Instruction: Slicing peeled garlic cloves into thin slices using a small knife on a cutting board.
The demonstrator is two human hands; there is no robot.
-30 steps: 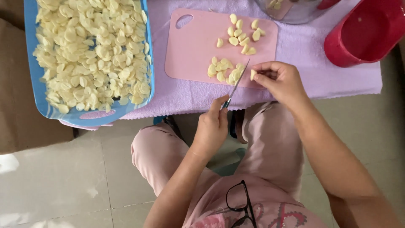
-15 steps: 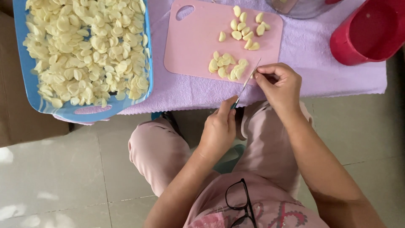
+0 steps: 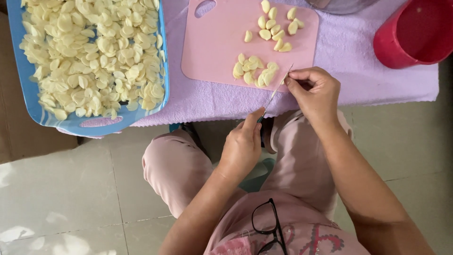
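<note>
Both hands have shifted slightly rightward; knife (image 3: 276,92) points diagonally up-right, left hand (image 3: 243,144) clamped on its handle, right hand (image 3: 314,92) pinched shut at its tip.

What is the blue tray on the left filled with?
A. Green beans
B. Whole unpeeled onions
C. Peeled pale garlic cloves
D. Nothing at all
C: the blue tray is heaped with peeled pale garlic cloves, like the few lying on the pink cutting board.

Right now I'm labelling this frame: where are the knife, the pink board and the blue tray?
knife (image 3: 276,92), head view, middle of the blade
pink board (image 3: 214,45), head view, bare left part
blue tray (image 3: 28,106), head view, left rim
</note>
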